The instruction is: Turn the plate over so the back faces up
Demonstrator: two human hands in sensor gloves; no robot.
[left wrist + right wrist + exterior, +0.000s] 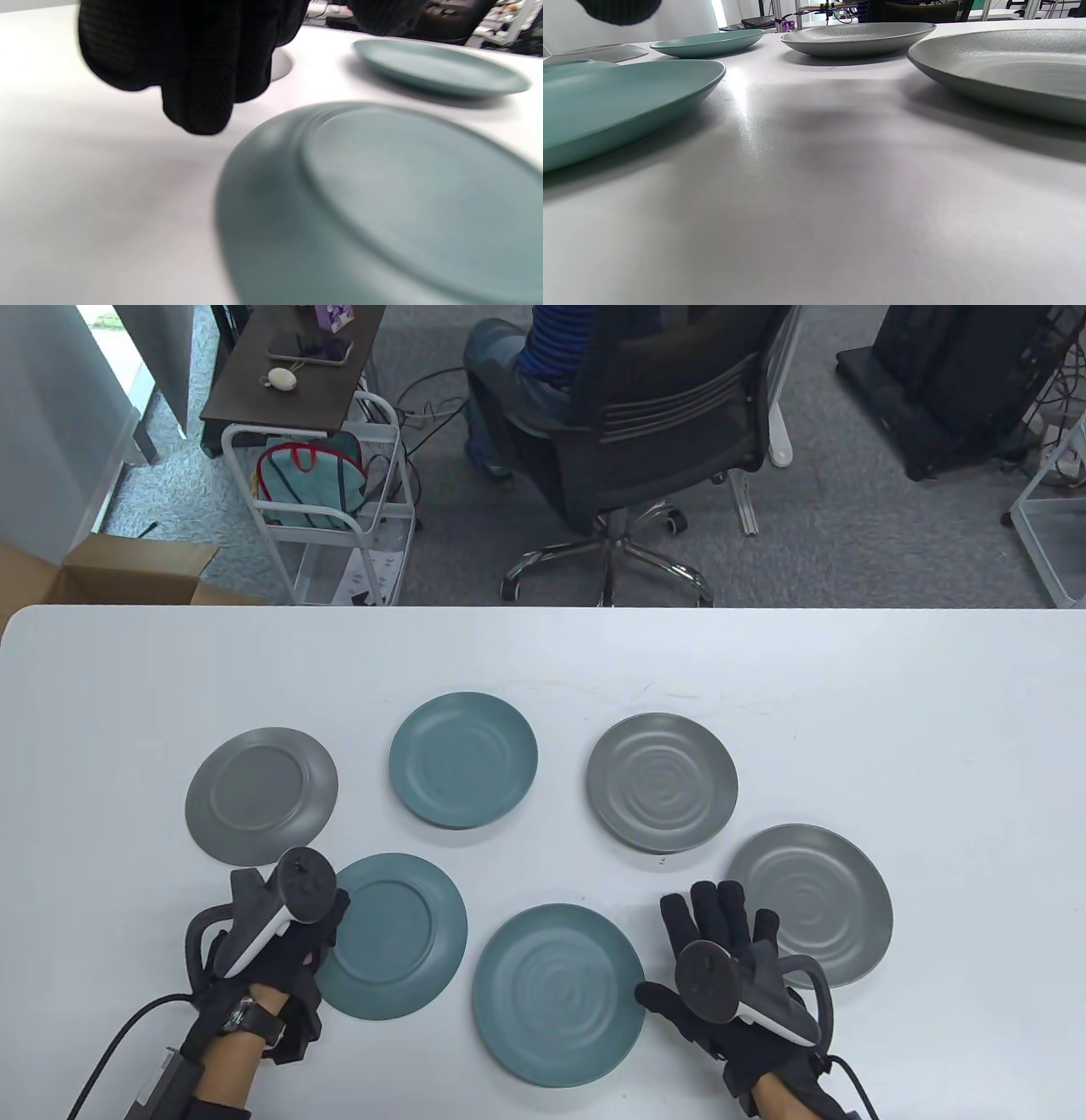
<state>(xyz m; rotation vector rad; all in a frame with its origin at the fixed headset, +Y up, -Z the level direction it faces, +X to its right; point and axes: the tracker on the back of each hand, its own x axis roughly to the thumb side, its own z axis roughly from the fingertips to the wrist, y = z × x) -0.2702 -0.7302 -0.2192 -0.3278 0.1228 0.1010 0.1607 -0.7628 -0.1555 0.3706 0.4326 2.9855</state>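
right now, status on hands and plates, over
Left hand above the near-left teal plate, already back up, no grip visible. Right hand open, flat on the table. Front teal plate still face up. Nothing blocking.

No text, label, brand or number can be read in any view. The plates carry only ripple rings, no lettering.
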